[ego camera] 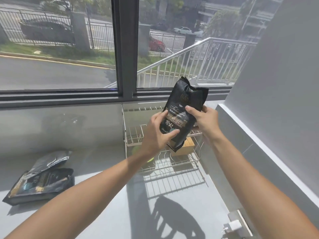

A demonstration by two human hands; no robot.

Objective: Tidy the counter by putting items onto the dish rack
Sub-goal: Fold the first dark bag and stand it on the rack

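- Hands, two: the left hand (158, 133) and right hand (205, 118) both clamp one black bag (181, 116), left fingers on its lower front, right thumb on its upper front.
- Bag in hand: one, upright, tilted slightly, held above the rack (165, 163), its bottom edge just over a wooden block (185, 147).
- Rack: one, white wire, two tiers, on the grey counter (103, 195) below the window (126, 49).
- Bags on the counter: two more (43, 183), far left, well apart from the rack, lying flat, one overlapping the other.
- Green item (150, 159): one, in the rack's lower tier, mostly hidden by the left forearm.
- White plug (233, 225): one, at the counter's right edge.
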